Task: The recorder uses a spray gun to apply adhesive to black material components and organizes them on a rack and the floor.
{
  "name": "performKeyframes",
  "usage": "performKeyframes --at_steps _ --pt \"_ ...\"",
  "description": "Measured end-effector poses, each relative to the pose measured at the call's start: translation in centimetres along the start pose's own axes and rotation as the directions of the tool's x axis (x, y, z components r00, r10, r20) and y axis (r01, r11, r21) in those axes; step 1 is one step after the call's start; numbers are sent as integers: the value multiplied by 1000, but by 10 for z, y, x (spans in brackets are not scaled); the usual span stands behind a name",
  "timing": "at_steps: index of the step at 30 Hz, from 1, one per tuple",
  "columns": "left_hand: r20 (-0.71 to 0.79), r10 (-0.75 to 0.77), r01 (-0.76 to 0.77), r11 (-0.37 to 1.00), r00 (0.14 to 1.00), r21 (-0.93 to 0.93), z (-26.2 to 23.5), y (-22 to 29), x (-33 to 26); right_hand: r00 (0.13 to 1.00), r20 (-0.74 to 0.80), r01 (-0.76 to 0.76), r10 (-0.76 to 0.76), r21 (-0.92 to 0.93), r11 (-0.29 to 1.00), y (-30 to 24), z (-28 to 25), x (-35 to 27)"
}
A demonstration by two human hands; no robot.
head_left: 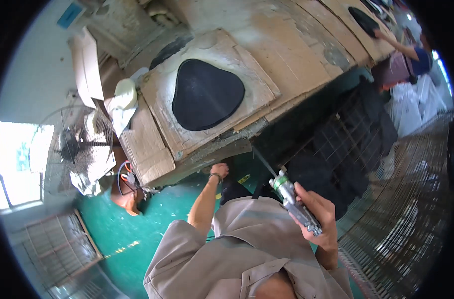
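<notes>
In my right hand (317,214) is a metal spray gun (292,199) with a green ring, my fingers wrapped round its body. A thin dark rod or hose runs from its front end toward the table's edge. My left hand (219,170), with a band at the wrist, is low beside the near edge of the work table. Its fingers look curled, and what they hold, if anything, is hidden. On the table in front of me, a black rounded-triangular pad (207,94) lies flat on a whitish-stained cardboard sheet (259,82).
A standing fan (72,142) is at the left by a bright window (20,164). Dark material (346,139) lies heaped at the right, beside a wire rack (401,199). At the far right, another person's hand (379,34) touches a black pad (362,21).
</notes>
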State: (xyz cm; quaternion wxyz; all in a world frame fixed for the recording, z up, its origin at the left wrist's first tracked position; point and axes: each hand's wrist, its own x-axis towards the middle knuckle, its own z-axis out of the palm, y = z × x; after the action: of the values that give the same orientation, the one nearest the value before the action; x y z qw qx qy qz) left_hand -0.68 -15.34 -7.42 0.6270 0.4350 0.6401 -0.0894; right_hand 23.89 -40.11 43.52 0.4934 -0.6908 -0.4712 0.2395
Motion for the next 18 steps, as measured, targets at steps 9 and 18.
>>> performKeyframes --at_steps 9,18 --pt "-217 -234 189 959 948 -210 -69 -108 -29 992 113 -29 51 -193 981 -7 22 27" --pt "-212 102 -115 992 972 -49 -127 -183 -7 999 -1 -39 40 -175 984 -34 32 56"
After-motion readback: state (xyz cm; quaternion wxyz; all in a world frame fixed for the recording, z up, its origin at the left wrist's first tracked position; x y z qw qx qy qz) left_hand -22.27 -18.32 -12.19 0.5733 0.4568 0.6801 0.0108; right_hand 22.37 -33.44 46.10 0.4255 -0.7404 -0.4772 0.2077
